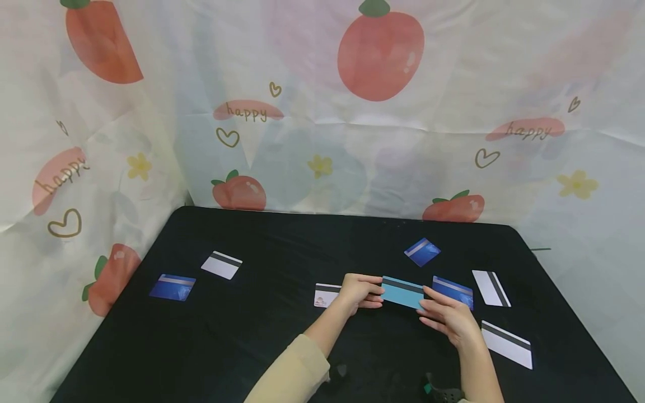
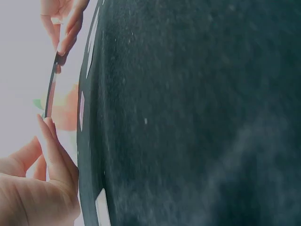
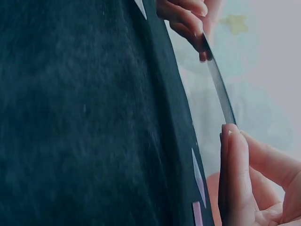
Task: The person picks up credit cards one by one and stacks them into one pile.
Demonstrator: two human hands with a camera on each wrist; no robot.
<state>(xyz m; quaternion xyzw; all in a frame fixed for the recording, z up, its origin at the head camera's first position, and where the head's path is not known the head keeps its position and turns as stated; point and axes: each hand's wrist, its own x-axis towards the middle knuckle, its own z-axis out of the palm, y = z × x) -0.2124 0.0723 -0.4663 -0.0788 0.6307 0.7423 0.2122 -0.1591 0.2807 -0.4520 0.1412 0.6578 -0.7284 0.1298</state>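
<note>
A light blue card with a dark stripe along its upper part is held up between two hands over the black table. My left hand pinches its left end between thumb and fingers. At the opposite end, my right hand pinches it the same way. Both wrist views show the card nearly edge-on and raised off the tabletop, and in the right wrist view the card looks slightly bowed. A white card with a small picture lies partly hidden behind my left hand. Behind my right fingers lies a blue card.
On the black table, another blue card lies farther back. Two white striped cards, one upper and one lower, lie right. At left are a white card and a blue card. A printed curtain hangs behind.
</note>
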